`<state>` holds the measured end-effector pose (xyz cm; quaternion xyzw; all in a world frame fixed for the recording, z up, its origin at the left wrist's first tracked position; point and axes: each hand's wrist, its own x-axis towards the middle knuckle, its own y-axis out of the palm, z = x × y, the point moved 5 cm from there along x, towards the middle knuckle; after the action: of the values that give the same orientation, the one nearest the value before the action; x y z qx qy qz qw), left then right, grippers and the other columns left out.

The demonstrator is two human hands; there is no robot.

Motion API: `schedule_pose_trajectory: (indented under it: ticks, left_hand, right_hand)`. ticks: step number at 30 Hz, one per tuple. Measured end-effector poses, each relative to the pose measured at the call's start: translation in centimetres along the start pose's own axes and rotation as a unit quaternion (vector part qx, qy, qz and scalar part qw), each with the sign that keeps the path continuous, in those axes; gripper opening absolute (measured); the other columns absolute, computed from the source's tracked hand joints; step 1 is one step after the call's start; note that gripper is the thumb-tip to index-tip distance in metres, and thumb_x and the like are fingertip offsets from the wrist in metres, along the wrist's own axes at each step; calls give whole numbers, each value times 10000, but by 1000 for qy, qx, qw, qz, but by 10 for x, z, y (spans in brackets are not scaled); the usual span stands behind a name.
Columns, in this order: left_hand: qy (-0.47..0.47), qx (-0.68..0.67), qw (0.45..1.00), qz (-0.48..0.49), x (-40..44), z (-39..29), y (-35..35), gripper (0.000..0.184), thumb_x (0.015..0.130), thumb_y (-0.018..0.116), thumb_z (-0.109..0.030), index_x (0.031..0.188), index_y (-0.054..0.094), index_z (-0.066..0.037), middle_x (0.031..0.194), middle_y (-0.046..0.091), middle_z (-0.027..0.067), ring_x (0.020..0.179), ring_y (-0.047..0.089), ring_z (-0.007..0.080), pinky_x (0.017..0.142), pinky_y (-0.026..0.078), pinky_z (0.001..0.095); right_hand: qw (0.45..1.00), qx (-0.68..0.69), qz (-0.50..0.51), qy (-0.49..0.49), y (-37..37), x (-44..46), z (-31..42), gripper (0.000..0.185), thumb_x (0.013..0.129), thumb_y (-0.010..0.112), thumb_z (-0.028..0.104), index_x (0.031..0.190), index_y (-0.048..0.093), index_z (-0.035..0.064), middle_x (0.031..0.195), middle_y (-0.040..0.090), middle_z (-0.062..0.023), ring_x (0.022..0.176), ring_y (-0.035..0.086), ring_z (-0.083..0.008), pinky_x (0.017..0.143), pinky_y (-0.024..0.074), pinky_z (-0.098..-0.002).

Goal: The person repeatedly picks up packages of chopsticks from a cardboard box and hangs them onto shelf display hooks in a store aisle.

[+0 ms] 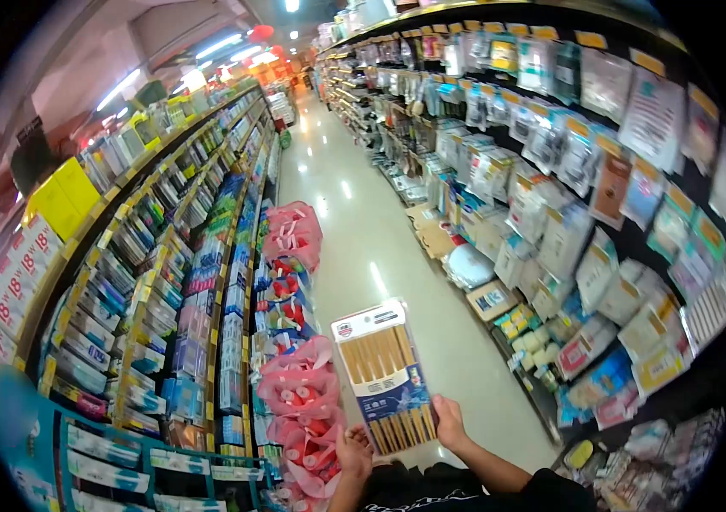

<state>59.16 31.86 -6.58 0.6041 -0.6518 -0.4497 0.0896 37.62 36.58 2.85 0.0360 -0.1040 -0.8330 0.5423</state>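
Observation:
A flat retail pack of wooden chopsticks (388,375) with a white header and a dark blue label band is held up in front of my body, over the aisle floor. My right hand (448,424) grips its lower right edge, thumb on the front side and fingers behind. Beside the lower left edge is my left hand (354,452), palm partly turned up and fingers loosely apart. Whether its fingertips touch the pack I cannot tell.
Shelving with boxed goods (196,299) runs along the left. Pink bags of red-and-white bottles (307,461) stand on the floor at its foot. Hanging packets (542,213) line the right shelf. A teal basket-like rack (141,461) is at lower left. The pale tiled aisle (354,222) stretches ahead.

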Motion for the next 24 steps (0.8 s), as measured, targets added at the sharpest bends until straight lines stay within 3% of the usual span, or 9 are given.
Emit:
schedule_pose_trajectory:
  ticks: [2, 6, 7, 10, 11, 14, 18, 22, 24]
  left_hand:
    - [60, -4, 998, 6, 42, -19, 1, 458, 987, 321, -521, 963, 555, -127, 927, 624, 73, 837, 610, 194, 784, 494, 329]
    - [135, 15, 990, -21, 130, -38, 27, 499, 1004, 317, -452, 1223, 543, -65, 1205, 608, 108, 1098, 578, 276, 973, 440, 404]
    - [169, 46, 984, -15, 156, -55, 37, 530, 1004, 318, -451, 1341, 454, -65, 1261, 576, 95, 1142, 553, 276, 983, 432, 412]
    - [159, 79, 984, 11, 229, -106, 73, 525, 1005, 310, -450, 1320, 472, -63, 1262, 576, 102, 1146, 552, 271, 993, 426, 408]
    - [96, 45, 994, 4, 257, -112, 80, 524, 1006, 312, -444, 1303, 481, -47, 1259, 578, 113, 1133, 562, 267, 993, 427, 401]
    - [63, 59, 991, 99, 341, -144, 116, 531, 1007, 303, -434, 1289, 486, -22, 1254, 582, 131, 1120, 572, 279, 1000, 421, 393]
    - [169, 111, 977, 67, 435, -200, 170, 430, 1037, 314, -319, 1148, 541, 28, 1035, 643, 113, 899, 632, 179, 816, 497, 312]
    - [192, 248, 949, 42, 524, -236, 202, 442, 1032, 328, -356, 966, 582, -1, 888, 616, 51, 784, 557, 117, 722, 452, 266]
    - [195, 279, 940, 40, 582, -240, 207, 471, 1029, 325, -385, 849, 572, -27, 808, 569, 14, 710, 488, 88, 654, 409, 251]
  right_hand:
    - [999, -16, 32, 0, 25, 51, -9, 471, 1002, 388, 396, 733, 514, 30, 661, 445, 24, 625, 389, -78, 563, 341, -284]
    - [995, -35, 86, 30, 76, 139, -32, 457, 1008, 380, 380, 725, 498, 40, 677, 439, 25, 649, 387, -75, 584, 352, -282]
    - [995, -38, 82, 42, 87, 167, -48, 444, 1009, 382, 359, 712, 492, 48, 679, 445, 18, 663, 400, -77, 596, 356, -282]
    - [993, -81, 69, 57, 108, 250, -69, 423, 1002, 400, 319, 835, 592, -20, 734, 554, -25, 698, 481, -116, 653, 415, -282]
    - [995, -50, 52, 67, 110, 275, -72, 433, 998, 403, 332, 736, 535, 14, 658, 476, 3, 630, 420, -107, 583, 359, -284]
    - [996, -81, 45, 14, 116, 363, -64, 437, 1000, 395, 337, 693, 487, 40, 636, 422, 18, 604, 378, -99, 552, 324, -293]
    - [995, -92, 32, 11, 129, 479, -67, 503, 990, 378, 448, 729, 556, 57, 609, 426, 39, 570, 373, -74, 523, 297, -265]
    - [992, 14, 30, 119, 140, 570, -91, 450, 1005, 386, 408, 836, 552, 25, 737, 525, 3, 663, 436, -105, 608, 362, -248]
    - [995, -21, 6, 95, 138, 620, -122, 462, 1016, 352, 400, 915, 588, 16, 776, 568, -16, 704, 490, -126, 687, 419, -275]
